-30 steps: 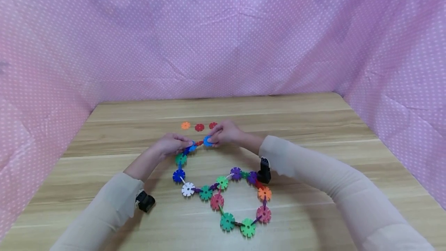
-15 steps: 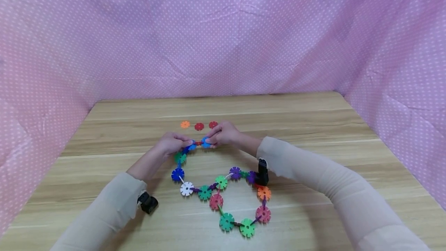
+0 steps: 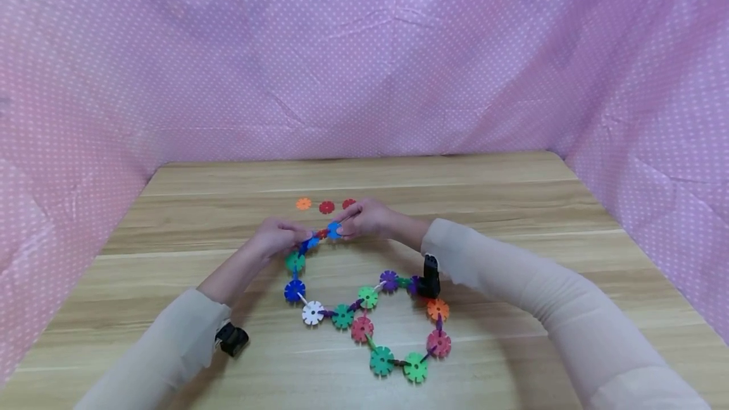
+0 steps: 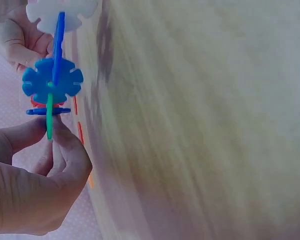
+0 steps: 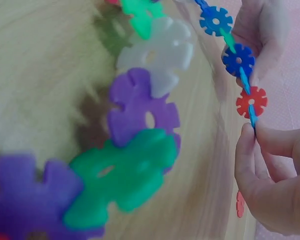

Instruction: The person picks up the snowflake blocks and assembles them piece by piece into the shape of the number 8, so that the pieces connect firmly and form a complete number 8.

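A long chain of slotted plastic snowflake discs, in several colours, curves across the table; its lower part forms a ring with a green disc point(image 3: 415, 367) at the front. At the chain's far end, my left hand point(image 3: 279, 237) pinches a light blue disc point(image 3: 313, 242) between thumb and fingers. My right hand point(image 3: 370, 219) pinches another light blue disc point(image 3: 333, 229). Between the hands a red disc point(image 5: 251, 102) joins the two; the right wrist view shows the right-hand disc edge-on in its slot. Fingers partly cover both pinched discs.
Beyond the hands lie a loose orange disc point(image 3: 304, 204) and two red discs, one red disc point(image 3: 326, 207) in the middle and the other partly behind the right hand. A black wrist camera point(image 3: 429, 277) hangs over the purple discs. Pink dotted cloth point(image 3: 364, 81) surrounds the wooden table point(image 3: 188, 207).
My right hand's light blue disc has moved slightly left, closer to the left hand, against the red disc. The ring part of the chain has shifted a little to the right.
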Motion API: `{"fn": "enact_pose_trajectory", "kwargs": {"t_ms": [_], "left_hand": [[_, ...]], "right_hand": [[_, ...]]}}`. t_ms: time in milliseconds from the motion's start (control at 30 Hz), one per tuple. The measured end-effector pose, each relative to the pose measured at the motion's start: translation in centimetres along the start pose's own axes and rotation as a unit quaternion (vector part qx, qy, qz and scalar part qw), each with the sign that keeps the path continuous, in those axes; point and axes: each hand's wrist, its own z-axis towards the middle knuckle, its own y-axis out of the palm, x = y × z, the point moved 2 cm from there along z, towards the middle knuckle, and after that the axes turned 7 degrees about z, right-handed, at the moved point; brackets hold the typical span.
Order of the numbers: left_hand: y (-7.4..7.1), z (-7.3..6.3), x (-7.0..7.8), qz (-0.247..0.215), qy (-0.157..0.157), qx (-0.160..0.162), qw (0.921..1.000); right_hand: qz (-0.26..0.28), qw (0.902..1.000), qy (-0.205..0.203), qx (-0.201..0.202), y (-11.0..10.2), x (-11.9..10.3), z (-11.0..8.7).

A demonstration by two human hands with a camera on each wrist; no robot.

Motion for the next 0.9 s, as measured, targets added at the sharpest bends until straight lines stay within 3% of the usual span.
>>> {"fn": "enact_pose_trajectory", "kwargs": {"t_ms": [300, 500, 667, 800, 900], "left_hand": [[0.7, -1.2, -0.4, -0.064, 0.015, -0.008, 0.9978], [1.4, -2.1, -0.3, -0.067, 0.005, 0.001, 0.9978], [1.8, -2.7, -0.4, -0.067, -0.004, -0.014, 0.9976], [1.9, -3.0, -0.4, -0.043, 0.001, -0.028, 0.9987], [1.9, -2.9, -0.2, 0.01, 0.01, -0.018, 0.9997]], "right_hand": [[-0.006, 0.9999, 0.006, 0.014, -0.2, -0.1, 0.4], [-0.022, 0.9996, -0.005, 0.015, -0.1, -0.2, 0.4], [-0.02, 0.9997, -0.01, 0.013, 0.0, -0.1, 0.2], [-0.007, 0.9999, -0.001, 0.011, 0.1, 0.1, -0.2], [0.003, 0.9999, 0.008, 0.009, 0.1, 0.4, -0.5]]}}
